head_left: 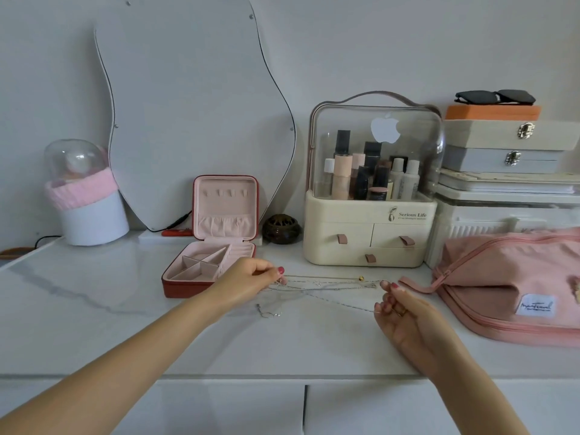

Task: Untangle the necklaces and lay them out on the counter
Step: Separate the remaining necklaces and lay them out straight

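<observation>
Bench (94, 309) open at front and left, broad bare stretch toward the near edge. Back row blocks reach: mirror (194, 114), open jewellery box (210, 246), organiser (370, 215). Pink bag (508, 284) crowds the right side.

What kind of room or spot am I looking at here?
Most likely a dressing table or vanity in a home. A curvy mirror leans on the wall, a clear-lidded organizer holds cosmetic bottles, and an open jewelry box sits on the white counter.
</observation>
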